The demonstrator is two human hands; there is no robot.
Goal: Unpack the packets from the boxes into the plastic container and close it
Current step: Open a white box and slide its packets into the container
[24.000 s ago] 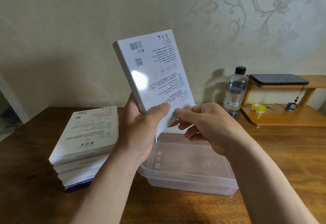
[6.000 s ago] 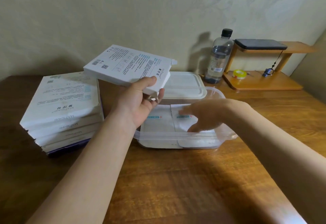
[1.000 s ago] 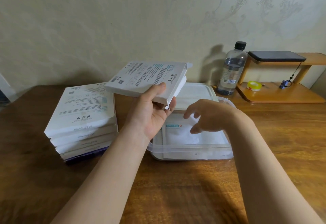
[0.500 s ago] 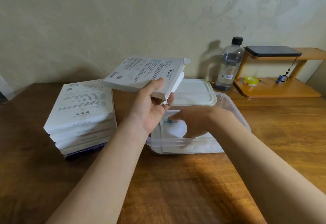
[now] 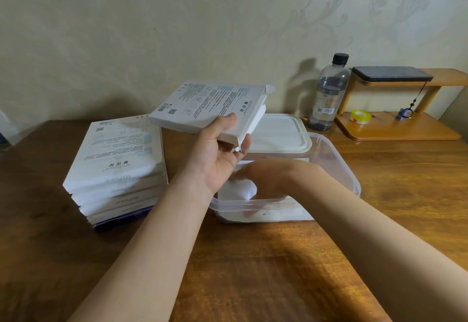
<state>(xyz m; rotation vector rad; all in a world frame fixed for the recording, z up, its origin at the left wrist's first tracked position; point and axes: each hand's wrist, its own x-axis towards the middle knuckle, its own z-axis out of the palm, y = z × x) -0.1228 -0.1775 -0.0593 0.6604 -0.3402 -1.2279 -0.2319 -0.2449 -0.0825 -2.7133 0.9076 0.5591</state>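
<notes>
Gripping opened box (image 5: 210, 106) in left hand (image 5: 215, 162), centre frame, open end rightward over plastic container (image 5: 339, 165); right hand (image 5: 266, 179) nearer packets (image 5: 238, 191), inside container, curl unreadable.

In the container (image 5: 336, 167), the right hand (image 5: 268, 179) is blurred, fingertips behind the left hand (image 5: 215, 159); box (image 5: 210, 103) print above it unreadable.

Wooden table (image 5: 278, 271) — box stack (image 5: 114, 159), container (image 5: 336, 159), lid (image 5: 278, 131), bottle (image 5: 329, 93).

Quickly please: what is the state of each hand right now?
Left hand: holds the opened white box.
Right hand: inside the plastic container, on the packets; open or gripping cannot be told.
</notes>
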